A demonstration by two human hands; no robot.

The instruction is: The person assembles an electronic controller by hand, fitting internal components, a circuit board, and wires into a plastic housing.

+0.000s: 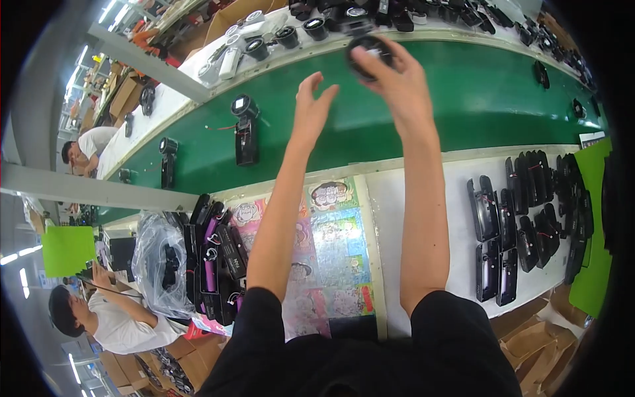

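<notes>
My right hand (409, 89) grips a black round part (364, 42) with a shiny centre, held over the far edge of the green conveyor belt (469, 92). The part is slightly smeared by motion. To its left, my left hand (312, 109) hovers above the belt, empty, thumb and fingers apart. Left of that hand lies a black housing (247, 142) with a round unit (243, 106) at its top and a thin red wire. Another such housing (168, 169) lies further left on the belt.
Round black units (286, 37) and other black parts line the far shelf. Black housings (489, 218) stand in rows on the near right table. Left of my arm sit a pile of black and purple parts (215, 258) and a plastic bag (159, 264). Two people are at left.
</notes>
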